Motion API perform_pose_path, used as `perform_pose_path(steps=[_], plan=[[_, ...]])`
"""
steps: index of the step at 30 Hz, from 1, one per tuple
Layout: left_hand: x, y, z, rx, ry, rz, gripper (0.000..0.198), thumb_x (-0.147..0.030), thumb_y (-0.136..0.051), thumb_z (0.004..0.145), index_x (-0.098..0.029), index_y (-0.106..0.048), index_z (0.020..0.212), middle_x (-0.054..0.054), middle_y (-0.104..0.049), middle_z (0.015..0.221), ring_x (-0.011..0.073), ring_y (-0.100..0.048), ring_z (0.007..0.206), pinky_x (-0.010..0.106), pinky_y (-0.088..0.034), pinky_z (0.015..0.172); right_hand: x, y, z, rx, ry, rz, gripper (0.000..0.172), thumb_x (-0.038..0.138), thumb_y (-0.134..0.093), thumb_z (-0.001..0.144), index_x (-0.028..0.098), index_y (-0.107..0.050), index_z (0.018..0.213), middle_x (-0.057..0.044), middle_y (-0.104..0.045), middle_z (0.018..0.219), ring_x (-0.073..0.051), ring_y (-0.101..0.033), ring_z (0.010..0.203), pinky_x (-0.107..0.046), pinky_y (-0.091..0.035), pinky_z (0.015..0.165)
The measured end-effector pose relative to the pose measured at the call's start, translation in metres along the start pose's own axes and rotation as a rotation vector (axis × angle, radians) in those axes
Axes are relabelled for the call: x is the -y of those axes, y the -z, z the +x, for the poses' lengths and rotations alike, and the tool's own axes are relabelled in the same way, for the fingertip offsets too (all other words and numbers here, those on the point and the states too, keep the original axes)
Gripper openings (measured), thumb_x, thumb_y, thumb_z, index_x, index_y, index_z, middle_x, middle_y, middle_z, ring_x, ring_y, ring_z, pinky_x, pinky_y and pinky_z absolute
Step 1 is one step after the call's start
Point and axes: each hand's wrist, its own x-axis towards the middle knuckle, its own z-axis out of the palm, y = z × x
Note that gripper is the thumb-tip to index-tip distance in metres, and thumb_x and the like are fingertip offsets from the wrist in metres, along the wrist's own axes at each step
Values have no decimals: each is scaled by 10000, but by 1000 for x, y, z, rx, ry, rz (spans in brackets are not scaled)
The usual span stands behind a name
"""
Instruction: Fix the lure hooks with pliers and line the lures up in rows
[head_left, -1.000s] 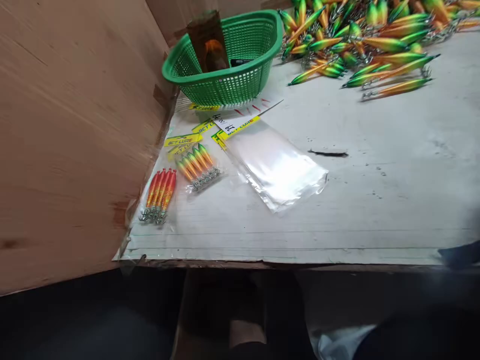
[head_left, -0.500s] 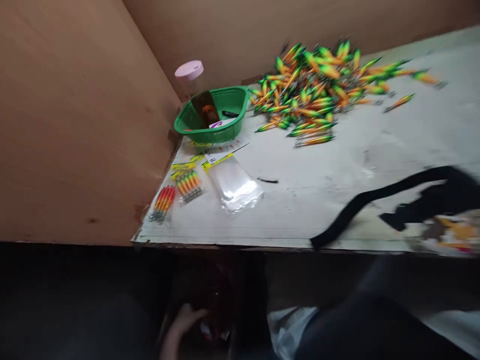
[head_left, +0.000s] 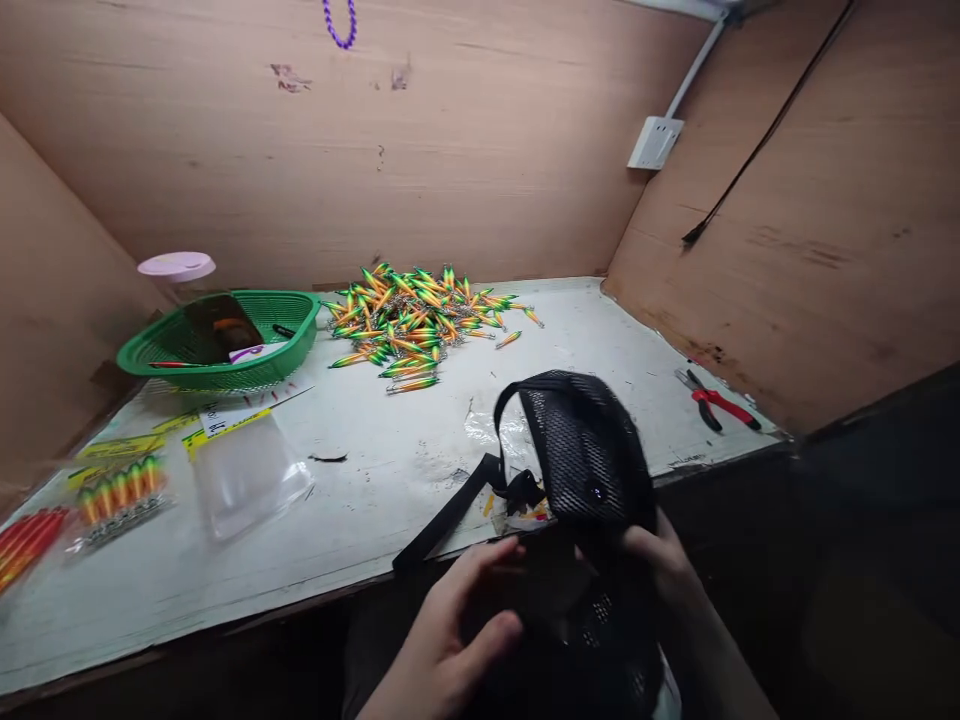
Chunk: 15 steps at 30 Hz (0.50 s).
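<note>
A black mesh bag (head_left: 589, 450) with a looped strap stands at the table's front edge, its lower part hanging down in shadow. My right hand (head_left: 660, 560) grips its right side, thumb in front and the other fingers hidden behind. To the left of the bag, my left hand (head_left: 469, 625) has its thumb and fingers apart, with nothing visible between them. A black strap (head_left: 450, 515) lies over the table edge beside the bag. Partly behind it is a small clear packet (head_left: 517, 515) with yellow and red bits.
Many green-and-orange fishing lures (head_left: 420, 320) are heaped at the back. On the left are a green basket (head_left: 296, 350) holding a pink-lidded jar (head_left: 180, 268), clear plastic sleeves (head_left: 251, 480), and packed lures (head_left: 124, 495). Red-handled pliers (head_left: 720, 400) lie right, near the wooden side wall (head_left: 825, 230).
The view has swung right and up. Both hands are now at the black mesh bag, which stands upright; earlier, one hand was low under the table and the black item lay flat.
</note>
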Motion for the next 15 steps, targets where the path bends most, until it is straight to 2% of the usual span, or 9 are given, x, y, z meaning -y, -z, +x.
perform_pose_path(steps=[2,5,7,10,12,15], plan=[[4,-25,36,34,18,-109,662,-600,-727,794,-262,-598,1348,121,-645,1342,298,-617,1208,423,-490,1037,-9,-1,21,-6,-21,-20,253,257,-738,661,183,-661,890,-14,-689,613,-202,-636,524,-312,-498,508],[18,-40,71,-32,119,-242,764,-625,-804,686,-202,-592,1286,130,-680,1210,259,-661,1085,393,-518,964,-19,1,38,-13,-22,-59,237,237,-735,584,192,-649,800,-11,-702,667,-219,-656,627,-325,-522,585],[26,-42,85,-117,177,-285,799,-613,-844,624,-173,-570,1232,75,-695,997,205,-680,921,350,-545,860,-23,3,42,-5,-27,-82,229,239,-730,579,192,-638,783,-10,-706,692,-221,-661,682,-328,-533,631],[27,-42,97,-219,241,-267,835,-493,-887,600,-159,-477,1246,-54,-590,739,122,-624,677,265,-531,675,-26,2,44,34,-46,-103,266,252,-727,593,189,-646,838,-21,-726,762,-234,-681,750,-347,-549,689],[23,-41,103,-245,248,-197,815,-382,-870,645,-154,-421,1285,-98,-538,671,90,-572,582,222,-487,597,-25,-1,45,63,-55,-115,333,271,-747,614,188,-656,923,-42,-748,860,-253,-698,839,-370,-557,752],[17,-34,113,-287,188,-82,717,-269,-768,756,-162,-369,1343,-105,-537,670,80,-561,543,204,-462,569,-22,-7,49,72,-40,-138,464,353,-801,660,206,-641,1069,-63,-749,1047,-270,-689,1008,-392,-549,861]])
